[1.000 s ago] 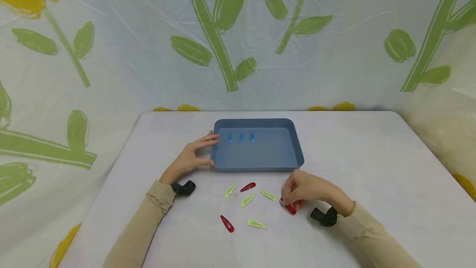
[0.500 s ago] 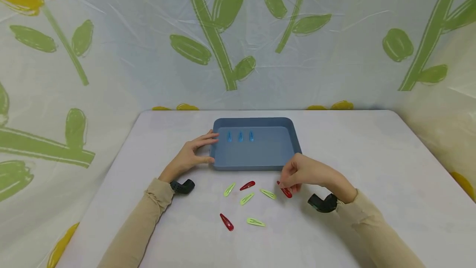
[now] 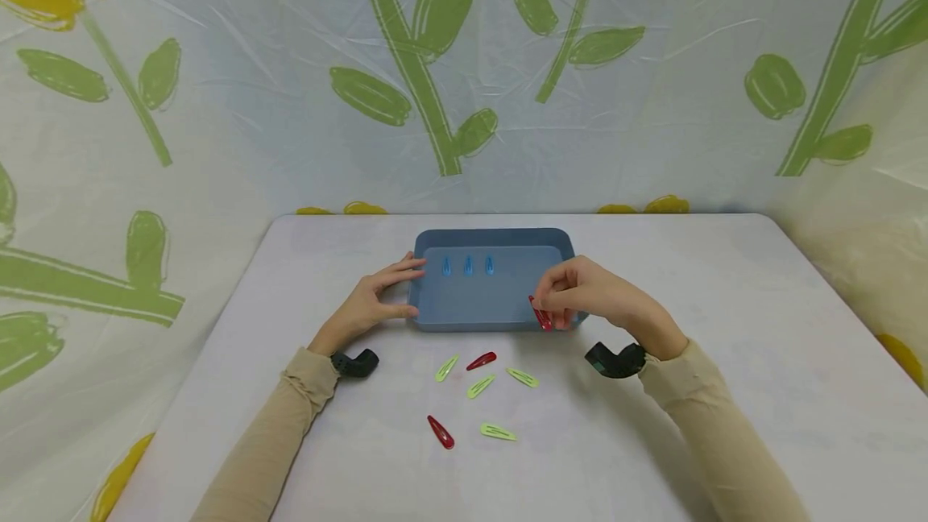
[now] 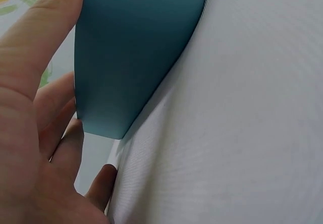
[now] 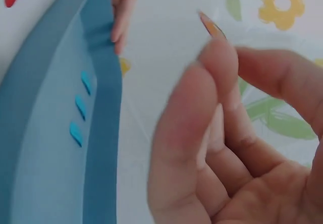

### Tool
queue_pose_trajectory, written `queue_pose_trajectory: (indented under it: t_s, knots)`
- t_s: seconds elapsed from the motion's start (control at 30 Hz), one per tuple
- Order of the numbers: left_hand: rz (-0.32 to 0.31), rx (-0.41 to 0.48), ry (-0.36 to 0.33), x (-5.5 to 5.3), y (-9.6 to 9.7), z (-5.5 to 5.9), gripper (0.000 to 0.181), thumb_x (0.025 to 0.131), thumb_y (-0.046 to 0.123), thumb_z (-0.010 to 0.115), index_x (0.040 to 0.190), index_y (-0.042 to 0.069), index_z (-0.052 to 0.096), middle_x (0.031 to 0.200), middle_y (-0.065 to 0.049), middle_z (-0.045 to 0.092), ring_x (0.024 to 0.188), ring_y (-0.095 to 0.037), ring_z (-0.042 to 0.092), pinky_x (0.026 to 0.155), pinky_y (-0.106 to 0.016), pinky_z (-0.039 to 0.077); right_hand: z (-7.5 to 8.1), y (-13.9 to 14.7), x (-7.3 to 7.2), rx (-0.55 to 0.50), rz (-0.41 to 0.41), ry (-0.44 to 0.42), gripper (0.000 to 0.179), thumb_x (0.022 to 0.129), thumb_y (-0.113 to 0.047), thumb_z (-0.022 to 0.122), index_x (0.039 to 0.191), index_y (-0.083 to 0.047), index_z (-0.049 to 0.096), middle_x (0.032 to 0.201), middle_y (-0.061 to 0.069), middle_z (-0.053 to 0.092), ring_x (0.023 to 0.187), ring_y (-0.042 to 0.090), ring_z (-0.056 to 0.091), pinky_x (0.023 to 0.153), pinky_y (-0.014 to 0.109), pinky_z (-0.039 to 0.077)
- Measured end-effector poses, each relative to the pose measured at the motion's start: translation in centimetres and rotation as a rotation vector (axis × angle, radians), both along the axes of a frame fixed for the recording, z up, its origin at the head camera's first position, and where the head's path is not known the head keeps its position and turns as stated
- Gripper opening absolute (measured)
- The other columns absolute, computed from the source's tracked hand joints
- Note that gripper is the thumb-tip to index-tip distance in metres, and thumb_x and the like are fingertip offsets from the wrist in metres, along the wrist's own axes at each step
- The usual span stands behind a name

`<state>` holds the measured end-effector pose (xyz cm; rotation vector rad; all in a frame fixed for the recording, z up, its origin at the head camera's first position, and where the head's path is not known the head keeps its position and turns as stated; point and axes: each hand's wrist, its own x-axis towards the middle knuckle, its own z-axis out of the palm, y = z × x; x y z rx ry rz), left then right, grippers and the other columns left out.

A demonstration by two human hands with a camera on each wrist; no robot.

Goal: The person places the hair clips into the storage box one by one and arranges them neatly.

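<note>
My right hand pinches a red snap hair clip between thumb and fingertips, over the right front part of the blue tray. In the right wrist view only the tip of that hair clip shows past the fingertips. My left hand rests at the tray's left side with fingers extended, fingertips at the rim and thumb by the front corner. The left wrist view shows the tray's outer wall beside the thumb. Three blue hair clips lie in a row inside the tray, towards its back left.
In front of the tray, several light green hair clips lie scattered on the white table. Two more red hair clips are among them, one near the tray and one closer to me. A flower-patterned sheet hangs behind.
My right hand has lifted the red hair clip off the table and carried it forward and slightly left, over the tray. My left hand has stayed at the tray's side.
</note>
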<state>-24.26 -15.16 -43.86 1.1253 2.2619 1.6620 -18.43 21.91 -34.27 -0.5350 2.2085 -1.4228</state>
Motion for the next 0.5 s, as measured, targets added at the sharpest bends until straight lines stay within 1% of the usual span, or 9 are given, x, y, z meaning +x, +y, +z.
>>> queue_pose_trajectory:
  t_s: [0.07, 0.13, 0.27, 0.3, 0.43, 0.5]
  knots:
    - [0.012, -0.01, -0.002, 0.1, 0.0, 0.1, 0.065, 0.079, -0.001, 0.081, 0.137, -0.012, 0.052, 0.151, -0.026, 0.039, 0.149, -0.039, 0.016, 0.121, -0.043, 0.016, 0.2, -0.1, -0.5, -0.028, -0.041, 0.009, 0.014, 0.095, -0.009, 0.061, 0.092, 0.003, 0.069, 0.076, 0.011, 0.066, 0.063, 0.024, 0.062, 0.066, 0.037, 0.057]
    - [0.015, -0.016, -0.002, 0.1, 0.0, 0.1, 0.065, 0.08, 0.0, 0.081, 0.137, -0.012, 0.052, 0.151, -0.026, 0.039, 0.149, -0.039, 0.016, 0.121, -0.042, 0.016, 0.3, -0.2, -1.0, -0.065, -0.096, 0.009, 0.015, 0.096, -0.01, 0.06, 0.094, 0.004, 0.067, 0.072, 0.009, 0.062, 0.067, 0.024, 0.062, 0.068, 0.036, 0.057]
    - [0.011, -0.014, -0.006, 0.1, -0.1, 0.1, 0.064, 0.081, 0.0, 0.08, 0.137, -0.012, 0.052, 0.151, -0.027, 0.039, 0.149, -0.039, 0.016, 0.121, -0.041, 0.017, 0.4, -0.5, -2.2, -0.169, -0.198, 0.007, 0.019, 0.099, -0.011, 0.058, 0.096, 0.006, 0.064, 0.071, 0.006, 0.056, 0.072, 0.024, 0.061, 0.07, 0.034, 0.057]
    - [0.009, -0.011, -0.006, 0.1, -0.1, 0.1, 0.064, 0.081, -0.001, 0.08, 0.136, -0.013, 0.052, 0.151, -0.027, 0.039, 0.149, -0.04, 0.016, 0.121, -0.041, 0.017, 0.4, -0.6, -2.5, -0.204, -0.223, 0.002, 0.019, 0.099, -0.012, 0.058, 0.096, 0.006, 0.064, 0.071, 0.006, 0.055, 0.072, 0.023, 0.06, 0.07, 0.032, 0.057]
    - [-0.002, -0.001, 0.01, 0.1, -0.1, 0.0, 0.064, 0.08, -0.002, 0.08, 0.135, -0.015, 0.051, 0.15, -0.029, 0.038, 0.148, -0.043, 0.016, 0.12, -0.044, 0.017, 0.5, -1.0, -3.5, -0.344, -0.306, -0.016, 0.02, 0.1, -0.015, 0.06, 0.095, 0.004, 0.065, 0.082, 0.008, 0.059, 0.069, 0.02, 0.057, 0.07, 0.028, 0.056]
    - [-0.01, 0.003, 0.021, 0.0, 0.0, 0.0, 0.064, 0.079, -0.003, 0.08, 0.135, -0.016, 0.051, 0.15, -0.031, 0.038, 0.147, -0.044, 0.016, 0.12, -0.046, 0.017, 0.5, -1.1, -4.0, -0.394, -0.328, -0.03, 0.019, 0.099, -0.015, 0.06, 0.094, 0.003, 0.065, 0.083, 0.008, 0.059, 0.069, 0.02, 0.056, 0.069, 0.027, 0.055]
